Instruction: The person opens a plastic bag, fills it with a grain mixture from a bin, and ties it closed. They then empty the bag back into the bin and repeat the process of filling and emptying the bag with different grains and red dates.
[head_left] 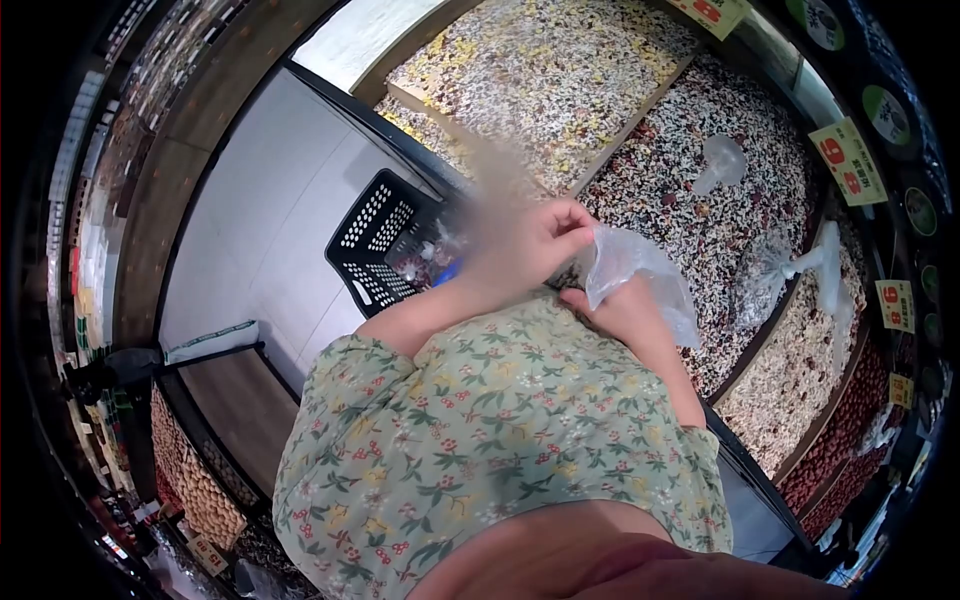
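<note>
A clear plastic bag (672, 292) hangs between my hands, over the edge of the bins of mixed grains. My left hand (535, 240) is closed, its fingertips pinching the bag's upper left edge; a blur covers part of the wrist. Behind and partly within the thin plastic is my right hand (628, 310), its thumb showing below the left hand and its other fingers hidden by the bag. Beyond the bag lies a bin of dark and white mixed grains (650, 170).
A black basket (375, 215) with bagged goods stands left on the tiled floor (255, 200). A clear scoop or bag (720, 163) and a knotted plastic bag (765, 275) lie on the grains. Yellow price signs (847, 160) line the right edge. More bins (205, 470) are at lower left.
</note>
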